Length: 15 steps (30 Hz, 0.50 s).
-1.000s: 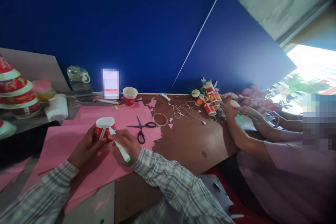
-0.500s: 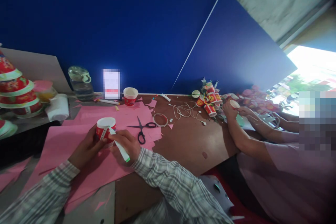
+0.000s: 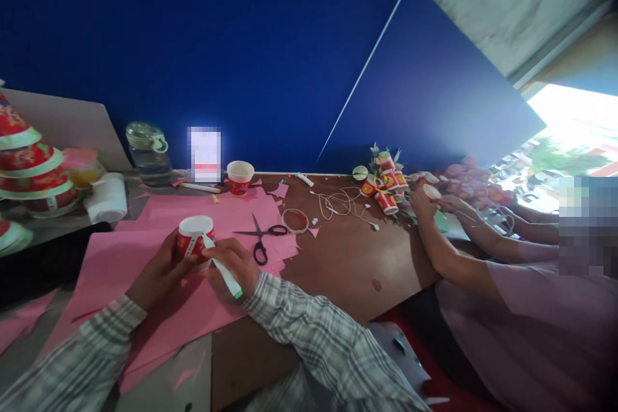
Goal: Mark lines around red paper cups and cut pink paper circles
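- Wall (image 3: pixel 241 45): blue, fills the upper view.
- Table (image 3: pixel 347 257): brown top, bare toward 3 o'clock.
- Paper (image 3: pixel 145 257): pink sheets cover the table from centre to 8 o'clock. The edge by the scissors is ragged and pink scraps lie around it, so some cutting looks done. Most of the sheet is whole.
- Co-worker's hand (image 3: pixel 425 203): at 3 o'clock, on a small cup beside the cluster (image 3: pixel 383 187) of red cups and leaves. Many cups there look finished.
- Bowls (image 3: pixel 31 170): red stack at 9 o'clock. Jar (image 3: pixel 147 151) at 11 o'clock.
- Left hand (image 3: pixel 157 273): wrapped round the cup (image 3: pixel 196 238) from its 8 o'clock side, fingers closed on the wall.
- Right hand (image 3: pixel 232 267): at 4 o'clock of the cup, closed round the pen (image 3: pixel 224 273).
- Cup: red with a white rim, upright, on or just over the pink paper; cannot tell which. No pink paper shows on it, so it looks early in its working.
- Pen: white with a green end, tilted, its tip touching the cup's side at 4 o'clock.
- Scissors (image 3: pixel 261 238): black, slightly open, at 3 o'clock of the cup, untouched.
- Tape (image 3: pixel 295 220): ring just beyond the scissors.
- Spare cup (image 3: pixel 240 177): at 1 o'clock, upright and plain.
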Tool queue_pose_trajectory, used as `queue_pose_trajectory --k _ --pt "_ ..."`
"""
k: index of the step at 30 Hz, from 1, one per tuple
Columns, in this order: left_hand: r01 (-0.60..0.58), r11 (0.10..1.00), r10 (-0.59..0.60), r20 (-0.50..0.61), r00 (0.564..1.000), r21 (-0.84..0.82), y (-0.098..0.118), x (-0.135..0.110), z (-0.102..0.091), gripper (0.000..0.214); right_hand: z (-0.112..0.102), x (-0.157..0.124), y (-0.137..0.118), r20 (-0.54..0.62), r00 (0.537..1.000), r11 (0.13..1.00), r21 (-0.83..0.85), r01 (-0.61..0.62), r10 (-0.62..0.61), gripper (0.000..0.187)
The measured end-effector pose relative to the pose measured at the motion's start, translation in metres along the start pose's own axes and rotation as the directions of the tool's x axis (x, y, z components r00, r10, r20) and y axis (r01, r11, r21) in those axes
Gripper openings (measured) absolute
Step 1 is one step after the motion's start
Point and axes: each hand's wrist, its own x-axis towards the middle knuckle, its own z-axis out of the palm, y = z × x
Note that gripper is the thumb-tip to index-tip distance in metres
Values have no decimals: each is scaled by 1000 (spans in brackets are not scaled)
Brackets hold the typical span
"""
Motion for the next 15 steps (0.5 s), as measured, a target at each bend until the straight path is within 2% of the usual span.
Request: queue_pose_trajectory --k 15 --pt "30 999 -30 9 1000 -13 3 -1 0 68 0 0 1 23 1000 1000 -10 -2 2 30"
